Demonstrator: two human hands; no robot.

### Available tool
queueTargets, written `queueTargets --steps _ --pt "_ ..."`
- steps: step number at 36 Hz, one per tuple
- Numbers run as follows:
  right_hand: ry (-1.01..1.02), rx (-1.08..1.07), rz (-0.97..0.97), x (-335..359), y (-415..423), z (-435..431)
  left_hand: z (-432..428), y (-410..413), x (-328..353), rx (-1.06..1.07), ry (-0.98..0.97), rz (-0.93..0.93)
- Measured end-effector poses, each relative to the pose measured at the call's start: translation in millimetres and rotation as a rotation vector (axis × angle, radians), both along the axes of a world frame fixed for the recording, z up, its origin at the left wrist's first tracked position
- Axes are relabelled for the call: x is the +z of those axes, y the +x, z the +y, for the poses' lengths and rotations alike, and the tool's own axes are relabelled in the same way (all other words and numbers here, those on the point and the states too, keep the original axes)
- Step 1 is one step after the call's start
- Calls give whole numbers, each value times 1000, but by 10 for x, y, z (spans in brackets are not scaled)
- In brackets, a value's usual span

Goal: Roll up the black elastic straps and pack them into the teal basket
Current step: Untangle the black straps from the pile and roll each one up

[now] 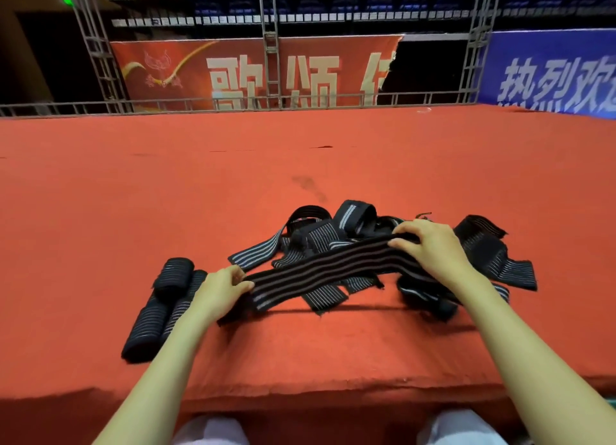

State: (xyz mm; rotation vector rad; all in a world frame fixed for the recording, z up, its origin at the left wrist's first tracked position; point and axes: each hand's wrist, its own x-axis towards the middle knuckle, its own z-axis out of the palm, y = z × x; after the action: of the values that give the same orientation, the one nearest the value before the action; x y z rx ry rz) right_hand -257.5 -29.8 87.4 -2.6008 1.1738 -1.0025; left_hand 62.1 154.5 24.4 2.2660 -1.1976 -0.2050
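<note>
A black strap with faint reddish stripes is stretched almost straight between both hands, lifted just above the red surface and casting a thin shadow on it. The left grip pinches its near end, thumb on top and fingers curled under, with a short tail hanging below. The right grip holds the far end, fingers bent over the upper edge.

Just behind and under the strap lies a tangled pile of loose straps, black with grey stripes, some looped upright. More loose straps spread out past the right wrist.

Left of the left grip, three rolled straps lie side by side, touching. Beyond the surface hang a red banner and a blue banner.
</note>
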Motion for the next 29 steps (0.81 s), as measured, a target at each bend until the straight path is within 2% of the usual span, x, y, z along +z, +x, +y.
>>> queueTargets --steps 4,6,9,11,13,16,17,19,21,25,27,29 --pt "48 -35 49 -85 -122 7 84 -63 29 -22 -216 407" --pt "115 -64 197 -103 -193 7 136 -40 41 -15 -175 471" --pt "125 -101 467 -179 -231 47 223 22 -5 -51 161 306" --pt "80 -119 571 -284 -218 100 234 1 -92 -79 282 219" --pt "12 -127 656 -411 -205 143 225 -91 -205 -53 284 62" --pt "-46 -124 721 -577 -215 161 198 -269 -434 -52 184 -381" --pt "-52 -122 719 -617 -229 153 178 -344 -517 -98 118 -450" --pt "-47 -116 696 -669 -263 129 137 -530 -610 -233 -61 -477" --pt "-29 -116 676 -686 -310 115 128 -699 -674 -328 -110 -458" --pt "0 -135 661 -685 -397 142 145 -902 -757 -354 185 -297" --pt "40 -182 653 -648 -449 160 143 -941 -801 -326 261 -213" --pt "51 -239 667 -590 -501 161 148 -974 -786 -326 289 -205"
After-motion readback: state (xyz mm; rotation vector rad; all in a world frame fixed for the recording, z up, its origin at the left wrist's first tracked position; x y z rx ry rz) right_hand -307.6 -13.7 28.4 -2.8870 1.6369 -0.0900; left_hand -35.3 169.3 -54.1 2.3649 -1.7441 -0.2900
